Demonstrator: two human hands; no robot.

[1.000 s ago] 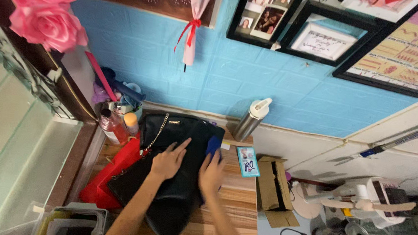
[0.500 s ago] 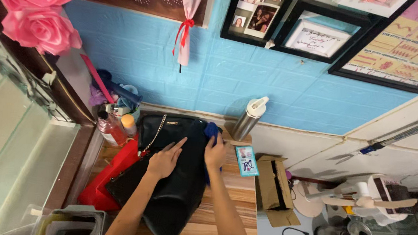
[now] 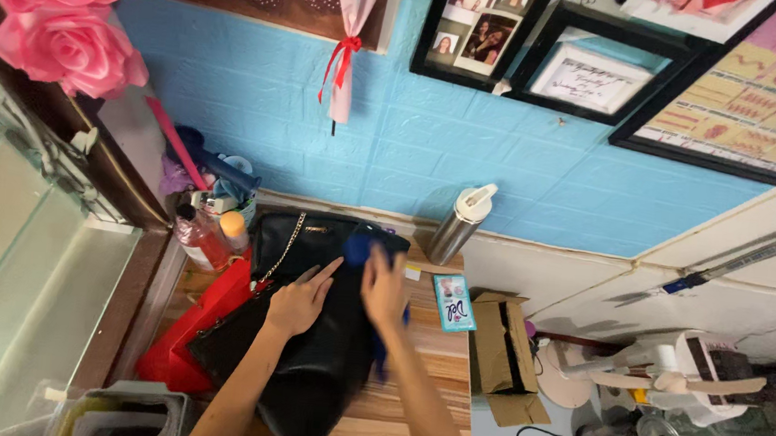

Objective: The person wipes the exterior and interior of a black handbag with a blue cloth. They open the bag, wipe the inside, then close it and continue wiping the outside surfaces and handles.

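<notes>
On wooden table (image 3: 422, 377), left hand (image 3: 300, 302) flat open on black handbag (image 3: 304, 350), right hand (image 3: 382, 291) gripping blue cloth (image 3: 360, 246)

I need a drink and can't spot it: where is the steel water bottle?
In the head view the steel water bottle stands upright at the back of the wooden table, against the blue wall, just right of the black handbag.

One black handbag (image 3: 305, 331), one blue cloth (image 3: 360, 246), one steel flask (image 3: 459, 225), two pink paper roses (image 3: 72, 9).
</notes>
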